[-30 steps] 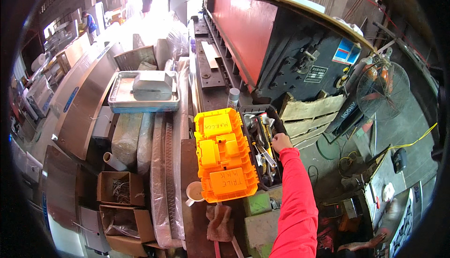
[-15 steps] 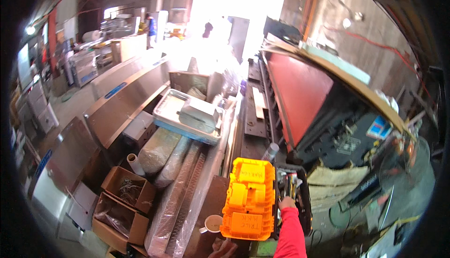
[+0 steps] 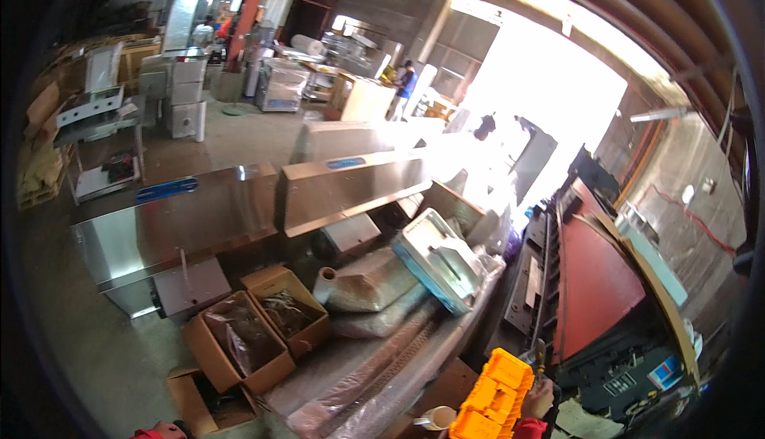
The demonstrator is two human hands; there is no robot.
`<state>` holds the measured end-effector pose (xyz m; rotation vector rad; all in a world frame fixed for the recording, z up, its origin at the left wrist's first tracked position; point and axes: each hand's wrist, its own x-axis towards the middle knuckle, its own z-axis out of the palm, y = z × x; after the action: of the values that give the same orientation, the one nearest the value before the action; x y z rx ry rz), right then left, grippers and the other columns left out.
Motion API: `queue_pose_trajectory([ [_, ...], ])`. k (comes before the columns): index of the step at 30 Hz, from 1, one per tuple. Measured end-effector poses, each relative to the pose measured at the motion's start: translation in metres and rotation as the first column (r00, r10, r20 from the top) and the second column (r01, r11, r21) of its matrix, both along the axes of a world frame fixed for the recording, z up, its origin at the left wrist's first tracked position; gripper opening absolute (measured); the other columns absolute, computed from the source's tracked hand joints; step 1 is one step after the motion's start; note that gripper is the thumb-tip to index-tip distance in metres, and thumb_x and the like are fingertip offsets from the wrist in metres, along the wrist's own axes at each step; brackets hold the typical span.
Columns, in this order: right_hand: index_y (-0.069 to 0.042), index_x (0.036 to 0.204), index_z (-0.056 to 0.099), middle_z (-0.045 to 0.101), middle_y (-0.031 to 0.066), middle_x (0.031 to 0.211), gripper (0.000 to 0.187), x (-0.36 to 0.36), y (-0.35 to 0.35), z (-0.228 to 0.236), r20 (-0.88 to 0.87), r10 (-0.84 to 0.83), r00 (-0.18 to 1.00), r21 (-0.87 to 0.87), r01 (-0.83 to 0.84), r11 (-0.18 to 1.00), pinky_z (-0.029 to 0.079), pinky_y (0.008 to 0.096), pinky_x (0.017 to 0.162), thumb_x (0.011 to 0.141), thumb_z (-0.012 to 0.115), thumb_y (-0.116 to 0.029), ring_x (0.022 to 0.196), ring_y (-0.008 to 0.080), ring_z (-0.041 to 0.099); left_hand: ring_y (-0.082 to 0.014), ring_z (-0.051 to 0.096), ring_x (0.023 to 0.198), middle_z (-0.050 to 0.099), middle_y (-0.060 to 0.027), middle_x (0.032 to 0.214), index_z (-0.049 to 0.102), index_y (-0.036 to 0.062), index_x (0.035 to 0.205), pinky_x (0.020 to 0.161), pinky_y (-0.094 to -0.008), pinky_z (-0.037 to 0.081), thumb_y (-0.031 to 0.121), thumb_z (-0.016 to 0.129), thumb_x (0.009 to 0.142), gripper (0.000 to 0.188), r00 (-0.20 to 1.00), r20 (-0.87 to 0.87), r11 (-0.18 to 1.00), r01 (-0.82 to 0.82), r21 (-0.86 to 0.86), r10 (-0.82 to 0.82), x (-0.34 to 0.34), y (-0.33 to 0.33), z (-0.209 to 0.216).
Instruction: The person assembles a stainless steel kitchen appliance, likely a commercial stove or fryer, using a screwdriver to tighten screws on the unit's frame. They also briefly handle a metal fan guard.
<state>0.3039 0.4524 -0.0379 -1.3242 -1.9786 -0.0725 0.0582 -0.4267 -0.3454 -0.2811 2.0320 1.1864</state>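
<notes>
At the bottom right is an orange toolbox lid [image 3: 496, 395], folded open with handwriting on it. My right hand [image 3: 539, 397], in a red sleeve, is just right of the lid with its fingers curled. Something slim and partly shiny [image 3: 540, 357] rises above the fingers; its kind is unclear. The dark tray of the toolbox is mostly hidden. A white mug [image 3: 436, 417] stands left of the lid. Only a sliver of my left hand [image 3: 169, 429] shows at the lower left edge, beside a small dark shape; its fingers are not clear.
Open cardboard boxes [image 3: 243, 339] hold wires and plastic bags. Plastic-wrapped metal lengths [image 3: 370, 379] lie beside them, with a steel tray [image 3: 434, 256] on the pile. Long stainless panels [image 3: 355, 192] stand behind. A red panel [image 3: 594, 288] leans at right. A person [image 3: 406, 84] stands far off.
My view has swung left, so the toolbox now sits lower and farther right. My right hand has come up from inside the toolbox tray to beside the lid.
</notes>
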Motion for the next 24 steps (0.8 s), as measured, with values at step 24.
queue_pose_trajectory([
  [24, -0.007, 0.114, 0.059, 0.067, 0.0243, 0.090, 0.024, -0.491, -1.055, -0.227, -0.317, 0.928, -0.195, -0.715, -0.594, -0.369, 0.051, 0.0534, 0.068, 0.103, 0.056, -0.028, 0.080, 0.0452, 0.067, -0.0257, 0.055, 0.045, 0.070, -0.0216, 0.081, 0.052, 0.0104, 0.095, 0.039, -0.0418, 0.045, 0.018, 0.046, 0.084, 0.015, 0.398, 0.193, 0.262, -0.829, 0.493, 0.897, -0.147, -0.570, 0.082],
])
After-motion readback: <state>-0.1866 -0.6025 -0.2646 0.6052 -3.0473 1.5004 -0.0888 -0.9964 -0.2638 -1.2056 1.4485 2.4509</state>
